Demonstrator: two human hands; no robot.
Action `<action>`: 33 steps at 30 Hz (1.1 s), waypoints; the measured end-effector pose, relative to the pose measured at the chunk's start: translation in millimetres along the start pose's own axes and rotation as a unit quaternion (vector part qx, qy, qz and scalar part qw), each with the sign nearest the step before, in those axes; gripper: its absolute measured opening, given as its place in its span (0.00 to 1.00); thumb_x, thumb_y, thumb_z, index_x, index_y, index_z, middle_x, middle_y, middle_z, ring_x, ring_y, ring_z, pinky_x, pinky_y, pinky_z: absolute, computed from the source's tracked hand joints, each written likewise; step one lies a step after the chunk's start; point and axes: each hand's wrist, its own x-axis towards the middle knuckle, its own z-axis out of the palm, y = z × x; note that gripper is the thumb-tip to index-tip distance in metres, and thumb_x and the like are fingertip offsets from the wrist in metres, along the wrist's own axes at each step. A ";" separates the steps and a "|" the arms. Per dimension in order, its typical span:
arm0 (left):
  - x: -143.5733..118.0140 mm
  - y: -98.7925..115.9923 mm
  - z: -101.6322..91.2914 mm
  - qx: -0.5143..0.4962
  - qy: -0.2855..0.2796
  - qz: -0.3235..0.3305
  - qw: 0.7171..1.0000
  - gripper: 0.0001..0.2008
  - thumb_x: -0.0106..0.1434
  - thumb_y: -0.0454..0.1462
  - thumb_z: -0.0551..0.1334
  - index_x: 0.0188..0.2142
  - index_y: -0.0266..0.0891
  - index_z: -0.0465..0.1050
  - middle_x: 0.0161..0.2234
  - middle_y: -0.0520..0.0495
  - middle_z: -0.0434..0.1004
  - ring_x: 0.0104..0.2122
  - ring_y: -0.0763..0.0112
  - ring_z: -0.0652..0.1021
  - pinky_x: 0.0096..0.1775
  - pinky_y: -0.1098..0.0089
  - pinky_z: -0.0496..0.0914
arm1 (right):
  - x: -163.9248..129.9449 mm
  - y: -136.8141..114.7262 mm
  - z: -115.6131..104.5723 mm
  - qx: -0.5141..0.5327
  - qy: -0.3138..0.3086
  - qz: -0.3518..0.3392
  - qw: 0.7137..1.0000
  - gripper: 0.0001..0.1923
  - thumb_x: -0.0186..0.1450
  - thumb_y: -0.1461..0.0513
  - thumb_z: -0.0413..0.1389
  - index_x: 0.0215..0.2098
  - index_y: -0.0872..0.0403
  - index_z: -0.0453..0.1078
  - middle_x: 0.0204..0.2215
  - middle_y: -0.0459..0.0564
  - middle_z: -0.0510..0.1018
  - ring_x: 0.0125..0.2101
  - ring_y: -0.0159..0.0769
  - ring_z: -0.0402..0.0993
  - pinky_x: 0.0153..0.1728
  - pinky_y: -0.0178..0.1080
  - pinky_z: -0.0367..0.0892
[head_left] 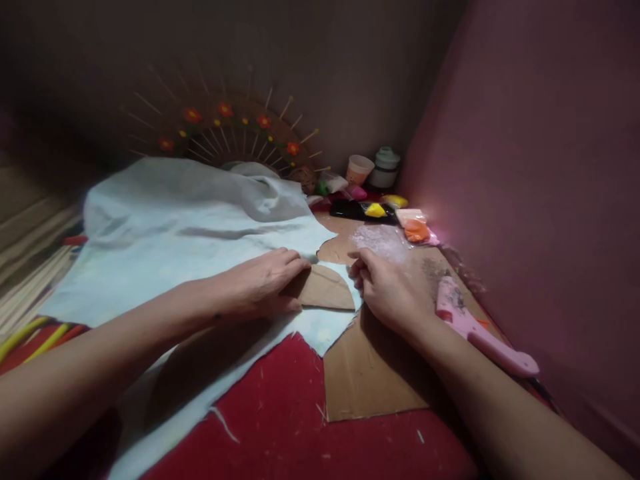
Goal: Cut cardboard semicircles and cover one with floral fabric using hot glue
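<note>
A small half-round cardboard piece (pixel 327 288) lies on the pale blue cloth (pixel 220 213), its curved edge facing away from me. My left hand (pixel 267 283) grips the left end of this piece, fingers on the far side and thumb at the near straight edge. At the cloth's right edge, beside the piece's curve, my right hand (pixel 385 287) is closed, with thumb and curled fingers pinching the cloth margin. The exact contact of those fingertips is partly hidden. Under the cloth's right side is a larger cardboard sheet (pixel 373 373).
A pink glue gun (pixel 483 340) lies right of my right forearm. Behind are a clear plastic bag (pixel 383 241), an orange packet (pixel 417 231), a paper cup (pixel 359 170) and a lidded jar (pixel 385 167). A flowered stick fan (pixel 225 127) leans at the back. Red cloth (pixel 280 413) covers the table.
</note>
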 end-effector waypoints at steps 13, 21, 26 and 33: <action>5.9 -18.9 1.8 0.018 -0.011 0.043 0.999 0.25 0.61 0.39 0.64 0.57 0.38 0.65 0.49 0.40 0.72 0.47 0.58 0.73 0.47 0.64 0.67 | -0.8 3.8 1.6 0.045 0.007 0.000 0.999 0.24 0.58 0.74 0.43 0.50 0.59 0.67 0.32 0.51 0.75 0.28 0.33 0.68 0.31 0.38 0.64; 1.9 -21.4 9.3 0.007 0.018 0.029 0.999 0.23 0.58 0.39 0.64 0.53 0.39 0.66 0.47 0.40 0.72 0.45 0.58 0.73 0.44 0.64 0.67 | -3.1 -1.3 -1.1 0.031 0.018 0.019 0.999 0.24 0.59 0.72 0.43 0.52 0.58 0.66 0.32 0.51 0.74 0.28 0.34 0.68 0.30 0.38 0.64; 3.0 -18.2 6.4 -0.018 0.000 0.009 1.000 0.25 0.59 0.39 0.64 0.55 0.38 0.65 0.47 0.39 0.71 0.45 0.58 0.73 0.45 0.63 0.67 | -4.4 -5.9 -3.7 0.026 0.022 0.028 0.999 0.24 0.61 0.73 0.43 0.53 0.60 0.65 0.30 0.51 0.74 0.27 0.33 0.69 0.30 0.38 0.65; 5.0 -15.8 3.8 -0.071 0.031 -0.041 0.996 0.31 0.54 0.38 0.68 0.57 0.39 0.64 0.43 0.43 0.72 0.42 0.60 0.74 0.41 0.65 0.68 | -3.6 -5.7 -4.7 0.021 0.023 0.037 0.999 0.24 0.61 0.74 0.43 0.54 0.61 0.65 0.32 0.52 0.75 0.26 0.33 0.69 0.30 0.39 0.66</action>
